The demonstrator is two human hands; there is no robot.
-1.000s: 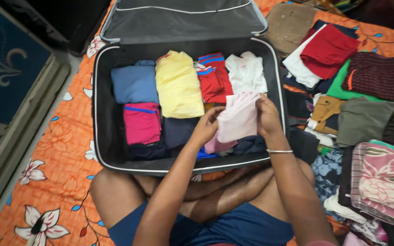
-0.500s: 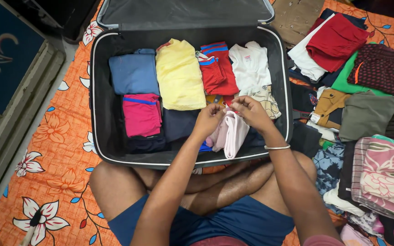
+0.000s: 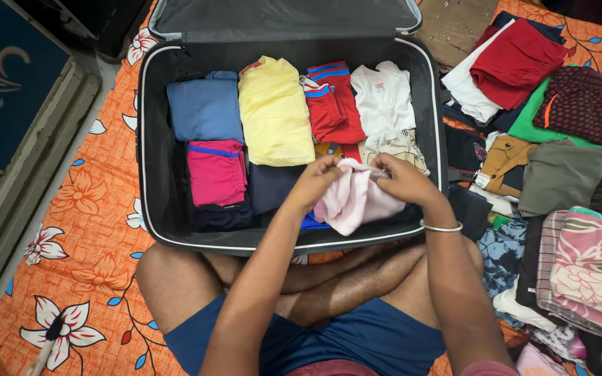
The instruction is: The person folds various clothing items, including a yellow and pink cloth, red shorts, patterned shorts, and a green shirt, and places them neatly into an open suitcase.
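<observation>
Both my hands grip a pale pink folded garment [image 3: 353, 202] over the near right part of an open black suitcase [image 3: 153, 167]. My left hand [image 3: 315, 182] pinches its top left edge, and my right hand [image 3: 404, 181] holds its top right edge. Inside the suitcase lie folded clothes: a blue piece [image 3: 205, 108], a yellow one [image 3: 274, 111], a red one with blue stripes [image 3: 332, 103], a white one [image 3: 383, 97], a magenta one [image 3: 216, 173] and dark ones beneath. A silver bangle [image 3: 440, 226] circles my right wrist.
To the right of the suitcase sit piles of folded clothes: red [image 3: 513, 63], dark striped [image 3: 585, 104], grey-green [image 3: 559, 177], pink floral [image 3: 593, 264]. An orange flowered sheet [image 3: 92, 237] covers the floor. The suitcase lid [image 3: 280, 17] stands open at the back.
The pink garment was held up flat, then hung down folded; now it is bunched lower over the suitcase's near right part, with both hands closer together on its top edge.
</observation>
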